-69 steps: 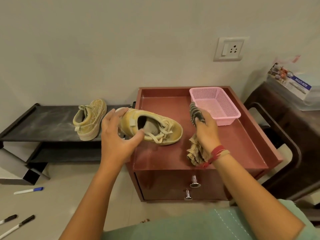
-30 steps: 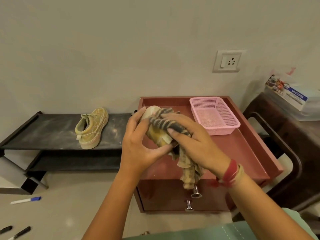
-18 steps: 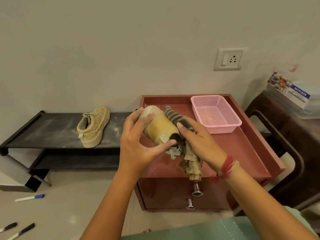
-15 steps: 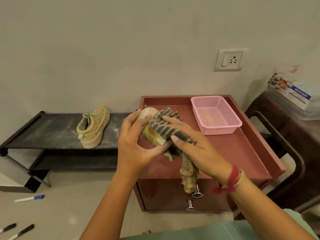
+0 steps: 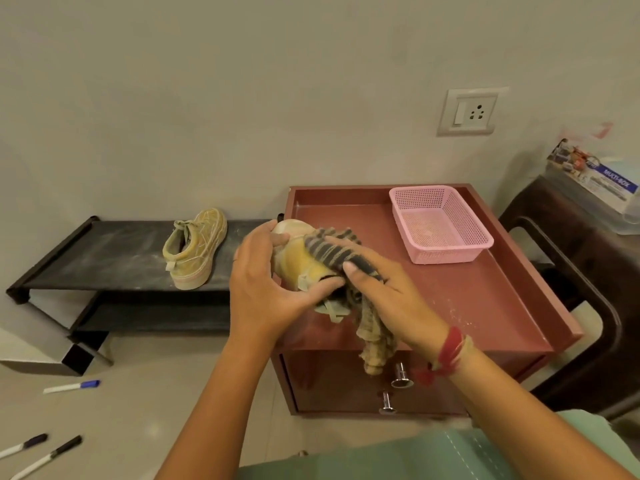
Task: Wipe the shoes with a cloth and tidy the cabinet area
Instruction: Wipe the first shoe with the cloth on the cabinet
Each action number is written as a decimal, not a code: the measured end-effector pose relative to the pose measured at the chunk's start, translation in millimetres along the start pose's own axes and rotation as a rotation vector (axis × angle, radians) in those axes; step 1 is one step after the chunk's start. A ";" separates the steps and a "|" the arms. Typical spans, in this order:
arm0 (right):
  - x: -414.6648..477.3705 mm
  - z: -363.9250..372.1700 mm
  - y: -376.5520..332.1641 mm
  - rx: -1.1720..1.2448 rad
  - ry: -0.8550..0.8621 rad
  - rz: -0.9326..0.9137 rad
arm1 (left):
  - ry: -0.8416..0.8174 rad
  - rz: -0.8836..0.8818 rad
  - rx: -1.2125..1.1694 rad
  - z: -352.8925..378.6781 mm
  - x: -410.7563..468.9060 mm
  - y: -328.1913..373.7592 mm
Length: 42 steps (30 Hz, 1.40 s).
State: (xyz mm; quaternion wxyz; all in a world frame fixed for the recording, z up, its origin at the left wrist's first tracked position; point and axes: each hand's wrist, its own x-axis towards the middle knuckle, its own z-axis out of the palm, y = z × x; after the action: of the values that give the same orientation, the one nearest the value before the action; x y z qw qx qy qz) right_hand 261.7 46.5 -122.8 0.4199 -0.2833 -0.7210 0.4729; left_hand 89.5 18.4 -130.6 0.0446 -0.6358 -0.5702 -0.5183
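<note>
Now your left hand [image 5: 263,292] clasps the yellow canvas shoe [image 5: 294,266] steady; your right hand [image 5: 384,296] holds the striped woven cloth [image 5: 332,249], apparently pinched, against it.

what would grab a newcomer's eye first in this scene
The two hands at centre: the left hand grips a yellow shoe above the red-brown cabinet while the right hand holds a striped cloth against it. Next, the pink basket at the cabinet's back right, and a second shoe alone on the black shelf to the left.

Left hand [image 5: 263,289] close beside right hand [image 5: 388,292]
</note>
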 end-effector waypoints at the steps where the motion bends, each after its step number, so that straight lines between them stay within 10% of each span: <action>1: -0.2 1.3 -0.8 -0.034 -0.047 -0.021 | 0.005 0.010 0.002 -0.1 -0.2 -0.6; 25: 17.9 6.2 -8.0 -0.232 -0.150 -0.108 | 0.006 0.018 0.000 1.0 2.1 -2.0; 34: 10.6 -3.8 29.9 -0.252 0.322 0.174 | -0.208 -0.135 0.054 -15.3 -0.2 -19.6; 39: 0.0 26.1 13.8 -0.232 -0.103 -0.080 | -0.279 -0.192 0.027 -18.9 -1.1 -25.9; 42: 10.5 17.1 23.1 -0.337 0.042 0.108 | -0.287 -0.208 0.035 -20.2 -2.8 -26.4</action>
State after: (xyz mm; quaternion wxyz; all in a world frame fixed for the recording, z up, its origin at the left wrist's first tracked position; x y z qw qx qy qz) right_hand 241.9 56.4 -143.9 0.3555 -0.3977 -0.7647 0.3614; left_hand 57.4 12.5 -137.5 -0.0800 -0.6400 -0.6424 -0.4138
